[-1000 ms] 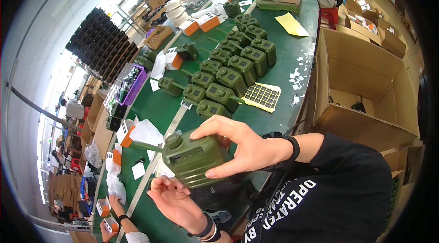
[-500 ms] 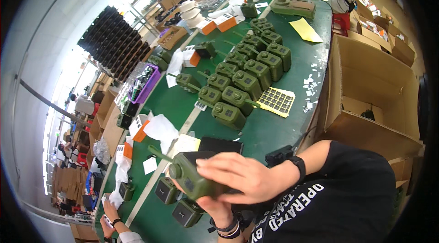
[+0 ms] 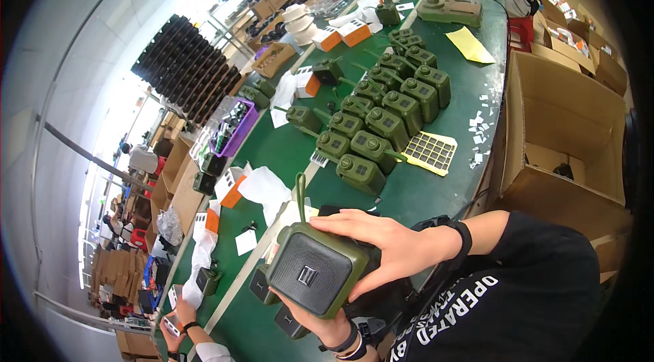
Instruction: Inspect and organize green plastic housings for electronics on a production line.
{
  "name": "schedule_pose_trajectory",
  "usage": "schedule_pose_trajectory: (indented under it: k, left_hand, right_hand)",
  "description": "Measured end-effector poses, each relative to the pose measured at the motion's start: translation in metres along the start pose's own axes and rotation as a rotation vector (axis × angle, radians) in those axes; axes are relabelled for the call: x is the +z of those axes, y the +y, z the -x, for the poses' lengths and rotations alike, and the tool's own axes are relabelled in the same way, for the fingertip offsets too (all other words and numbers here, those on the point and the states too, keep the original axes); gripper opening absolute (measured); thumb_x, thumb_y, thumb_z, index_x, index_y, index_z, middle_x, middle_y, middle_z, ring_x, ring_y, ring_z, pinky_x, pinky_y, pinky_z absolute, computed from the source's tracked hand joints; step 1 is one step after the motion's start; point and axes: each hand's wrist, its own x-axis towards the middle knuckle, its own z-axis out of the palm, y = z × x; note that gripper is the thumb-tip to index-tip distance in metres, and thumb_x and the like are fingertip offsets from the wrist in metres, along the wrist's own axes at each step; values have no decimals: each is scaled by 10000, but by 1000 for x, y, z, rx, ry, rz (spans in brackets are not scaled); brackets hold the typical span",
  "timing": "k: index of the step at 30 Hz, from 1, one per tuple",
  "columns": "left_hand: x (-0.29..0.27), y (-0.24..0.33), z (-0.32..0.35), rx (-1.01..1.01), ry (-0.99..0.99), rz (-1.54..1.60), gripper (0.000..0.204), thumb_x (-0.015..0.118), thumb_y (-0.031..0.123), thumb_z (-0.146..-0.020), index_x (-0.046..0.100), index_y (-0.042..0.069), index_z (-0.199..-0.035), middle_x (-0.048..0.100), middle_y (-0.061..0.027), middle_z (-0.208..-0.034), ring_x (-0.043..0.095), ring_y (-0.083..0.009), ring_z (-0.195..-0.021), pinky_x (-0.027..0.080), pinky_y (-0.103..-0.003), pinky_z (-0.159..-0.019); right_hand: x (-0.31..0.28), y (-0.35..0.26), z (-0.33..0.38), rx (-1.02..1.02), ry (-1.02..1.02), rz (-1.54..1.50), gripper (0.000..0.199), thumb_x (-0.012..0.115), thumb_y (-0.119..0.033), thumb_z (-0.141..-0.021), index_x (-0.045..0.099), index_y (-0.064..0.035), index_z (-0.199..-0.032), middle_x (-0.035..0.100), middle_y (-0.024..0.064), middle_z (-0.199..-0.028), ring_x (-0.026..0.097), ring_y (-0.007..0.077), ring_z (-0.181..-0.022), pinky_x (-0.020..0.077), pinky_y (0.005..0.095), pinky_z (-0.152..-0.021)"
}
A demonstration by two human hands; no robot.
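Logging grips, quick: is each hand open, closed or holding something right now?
Left hand: holding the green jerrycan-shaped speaker from below, fingers mostly hidden.
Right hand: gripping the same speaker by its top and side.

Green speaker now grille-side toward camera

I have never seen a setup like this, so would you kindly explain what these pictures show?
There is no machine here, only someone working bare-handed. Every picture comes from one fisheye camera worn on the head, looking down, so straight edges bend. The right hand grips a green canister-shaped device with a black mesh face; the left hand holds its lower edge. On the green table are similar green canisters, a yellow sheet of dark squares and orange-and-white boxes. An open cardboard box stands at the right. The hands at lower left are a co-worker's.
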Motion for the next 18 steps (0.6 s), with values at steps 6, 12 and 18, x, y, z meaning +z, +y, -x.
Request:
schedule_pose_trajectory:
  k: [6,12,18]
  left_hand:
    - [-9,0,4,73,11,-14,548,340,427,-948,285,86,-1374,397,-154,-1325,450,-270,-1184,435,-400,-952]
    - [-9,-18,10,-338,-246,1154,569,425,364,-915,287,36,-1358,390,-191,-1288,509,-325,-950,554,-418,-769]
    - [-4,-22,15,-258,-193,807,543,410,344,-927,282,66,-1376,322,-132,-1394,414,-303,-1183,422,-442,-956]
  right_hand:
    - [3,2,1,-26,-23,131,833,761,-241,-678,334,1,-1351,386,174,-1351,410,338,-1197,356,398,-984]
    - [28,-2,7,2,10,56,989,755,-359,-694,169,-3,-1407,211,237,-1413,309,380,-1245,308,401,-1011]
    - [36,1,7,272,-3,-187,1068,775,-359,-660,104,-14,-1416,263,232,-1361,354,364,-1190,325,387,-995]
